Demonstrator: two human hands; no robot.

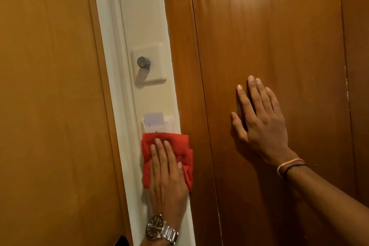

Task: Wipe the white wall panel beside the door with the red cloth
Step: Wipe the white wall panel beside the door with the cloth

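A narrow white wall panel (pixel 143 16) runs top to bottom between two wooden surfaces. My left hand (pixel 167 175), with a steel watch on the wrist, lies flat on the folded red cloth (pixel 186 158) and presses it against the panel just below the key-card holder. The cloth's right edge overlaps the wooden frame. My right hand (pixel 261 120) rests flat with fingers spread on the wooden door (pixel 279 36), holding nothing.
A white switch plate with a grey dimmer knob (pixel 143 62) is mounted on the panel above. Below it a key-card holder (pixel 157 126) with a white card (pixel 154 119) sticks out right above the cloth. Brown wood (pixel 50 86) flanks the panel's left side.
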